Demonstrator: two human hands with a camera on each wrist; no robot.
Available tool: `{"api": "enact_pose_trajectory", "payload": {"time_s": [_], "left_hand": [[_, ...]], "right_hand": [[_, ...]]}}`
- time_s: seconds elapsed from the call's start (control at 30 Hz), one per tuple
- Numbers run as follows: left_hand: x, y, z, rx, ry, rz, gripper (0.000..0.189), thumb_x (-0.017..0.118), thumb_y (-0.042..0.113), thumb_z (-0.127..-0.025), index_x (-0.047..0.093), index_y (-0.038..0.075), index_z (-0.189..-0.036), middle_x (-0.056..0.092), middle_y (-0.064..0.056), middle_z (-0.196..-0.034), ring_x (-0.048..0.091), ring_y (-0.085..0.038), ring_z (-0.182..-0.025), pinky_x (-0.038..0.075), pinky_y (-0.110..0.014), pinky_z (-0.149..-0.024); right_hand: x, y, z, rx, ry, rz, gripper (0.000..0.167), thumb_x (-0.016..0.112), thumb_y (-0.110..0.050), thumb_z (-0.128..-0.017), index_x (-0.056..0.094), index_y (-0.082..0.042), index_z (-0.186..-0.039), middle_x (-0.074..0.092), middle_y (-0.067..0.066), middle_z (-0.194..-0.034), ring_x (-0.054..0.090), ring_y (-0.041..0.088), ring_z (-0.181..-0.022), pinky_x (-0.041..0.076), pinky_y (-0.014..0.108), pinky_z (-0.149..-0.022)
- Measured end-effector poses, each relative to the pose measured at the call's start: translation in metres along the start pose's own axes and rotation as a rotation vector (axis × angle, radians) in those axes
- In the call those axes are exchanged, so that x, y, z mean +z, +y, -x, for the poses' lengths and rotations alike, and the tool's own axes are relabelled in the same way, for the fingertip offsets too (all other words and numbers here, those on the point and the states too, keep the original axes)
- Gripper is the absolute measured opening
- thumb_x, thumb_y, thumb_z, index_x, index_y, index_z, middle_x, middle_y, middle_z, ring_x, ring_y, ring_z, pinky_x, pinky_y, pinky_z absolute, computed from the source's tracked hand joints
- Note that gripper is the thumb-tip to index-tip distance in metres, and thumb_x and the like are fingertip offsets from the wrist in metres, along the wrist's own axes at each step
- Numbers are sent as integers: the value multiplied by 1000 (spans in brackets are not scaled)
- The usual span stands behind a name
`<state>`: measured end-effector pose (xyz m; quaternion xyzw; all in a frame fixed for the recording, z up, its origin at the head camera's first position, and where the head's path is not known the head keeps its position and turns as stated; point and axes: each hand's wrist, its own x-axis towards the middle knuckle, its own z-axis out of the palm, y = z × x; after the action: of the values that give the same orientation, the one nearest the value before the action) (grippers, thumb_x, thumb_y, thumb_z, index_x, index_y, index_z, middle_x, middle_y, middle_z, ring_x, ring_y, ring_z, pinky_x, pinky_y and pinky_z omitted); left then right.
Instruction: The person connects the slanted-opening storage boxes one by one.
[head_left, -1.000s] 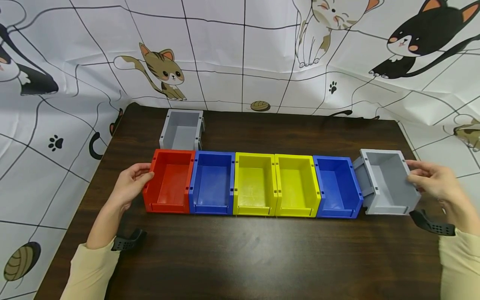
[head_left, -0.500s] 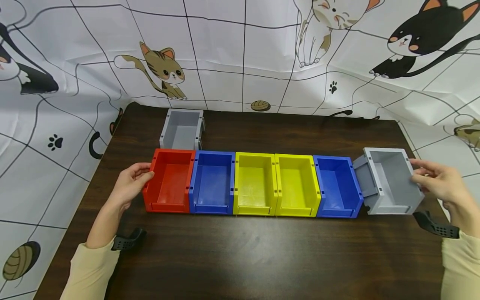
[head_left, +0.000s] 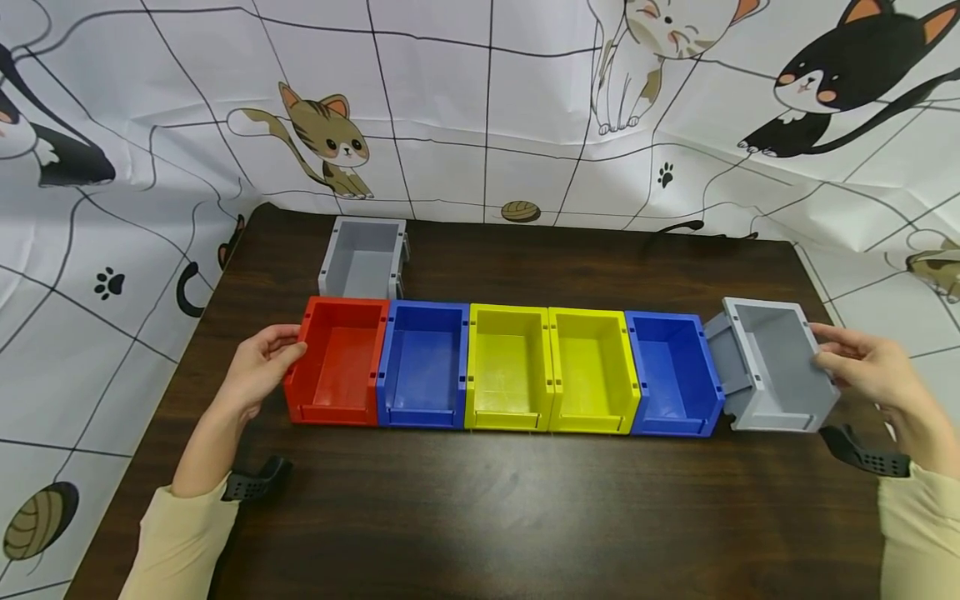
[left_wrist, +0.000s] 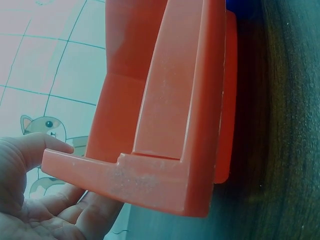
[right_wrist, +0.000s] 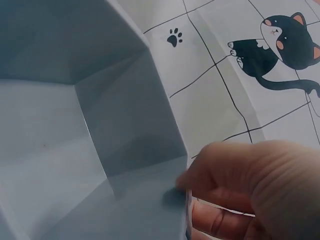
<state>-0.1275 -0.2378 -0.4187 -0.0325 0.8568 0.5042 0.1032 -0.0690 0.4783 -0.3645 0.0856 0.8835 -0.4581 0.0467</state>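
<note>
Open-fronted plastic storage bins stand side by side in a row. At its left end my left hand pinches the side wall of the red bin, thumb at the rim and fingers outside, as the left wrist view also shows. My right hand pinches the right wall of the grey bin at the other end, which sits slightly turned and higher than its neighbour. Between them come a blue bin, two yellow bins and another blue bin, which the grey bin adjoins.
A second grey bin stands behind the red one at the back left. The dark wooden table extends in front of the row. A white cat-print cloth hangs behind and around the table.
My right hand shifted the grey bin slightly right, then a little back left toward the blue bin. My left hand and the red bin have stayed in place.
</note>
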Motion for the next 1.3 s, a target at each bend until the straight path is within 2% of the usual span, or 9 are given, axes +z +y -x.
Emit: {"api": "enact_pose_trajectory", "payload": {"time_s": [0.13, 0.27, 0.33, 0.37, 0.43, 0.6, 0.77, 1.07, 1.3], "left_hand": [[0, 0, 0, 0, -1, -1, 47, 48, 23, -98, 41, -7, -133, 51, -30, -124, 55, -7, -88, 51, -15, -72], [-1, 0, 0, -2, -1, 0, 46, 48, 23, -98, 41, -7, -133, 51, -29, -124, 55, -8, -88, 51, -16, -72], [-1, 0, -1, -1, -3, 3, 47, 48, 24, -98, 41, -7, -133, 51, -29, -125, 55, -7, -88, 51, -16, -72], [-1, 0, -1, -2, -3, 3, 47, 48, 24, -98, 41, -7, -133, 51, -29, -125, 55, -7, -88, 51, -16, -72], [-1, 0, -1, -3, 0, 1, 47, 48, 24, -98, 41, -6, -133, 51, -29, -125, 55, -6, -87, 51, -16, -71], [0, 0, -1, -2, 1, 8, 47, 48, 24, -98, 41, -7, -133, 51, -29, -124, 55, -2, -85, 51, -16, -71], [0, 1, -2, -3, -12, 10, 47, 48, 24, -98, 41, -6, -133, 51, -29, -125, 55, -2, -86, 52, -18, -72], [-2, 2, 1, -27, -18, -13, 49, 47, 26, -98, 39, -5, -135, 49, -29, -127, 55, -23, -99, 52, -20, -74], [-1, 1, 1, -21, -19, -9, 48, 47, 25, -99, 39, -5, -135, 49, -29, -128, 55, -22, -99, 52, -19, -75]], "right_hand": [[6, -8, 1, -33, 74, 203, 33, 60, -15, -91, 59, -24, -122, 61, -19, -77, 51, -4, -61, 44, 17, -49], [21, -20, -3, -211, 189, 436, 60, 59, -22, -91, 36, 6, -139, 58, 22, -116, 55, 30, -101, 43, 44, -89], [30, -25, -6, -340, 188, 457, 63, 58, -20, -91, 31, 1, -144, 34, 38, -136, 35, 48, -123, 23, 60, -102], [35, -27, -7, -386, 170, 458, 64, 57, -21, -91, 29, -4, -146, 24, 35, -143, 20, 53, -130, 10, 66, -104], [43, -29, -9, -450, 120, 479, 62, 56, -22, -92, 29, -12, -147, 14, 24, -152, 6, 45, -138, -1, 64, -107], [56, -29, -12, -405, 15, 582, 55, 45, -28, -98, 25, -24, -149, 3, 7, -157, -10, 28, -142, -11, 68, -101], [59, -26, -12, -357, -6, 640, 54, 41, -32, -100, 21, -26, -150, 1, 7, -157, -15, 27, -141, -17, 68, -98], [67, -27, -16, -307, -39, 738, 59, 41, -40, -99, 13, -31, -151, 1, 13, -156, -14, 31, -140, -17, 69, -97], [72, -21, -16, -310, -45, 753, 61, 41, -40, -99, 12, -30, -151, 0, 13, -156, -11, 33, -141, -16, 70, -97]]}}
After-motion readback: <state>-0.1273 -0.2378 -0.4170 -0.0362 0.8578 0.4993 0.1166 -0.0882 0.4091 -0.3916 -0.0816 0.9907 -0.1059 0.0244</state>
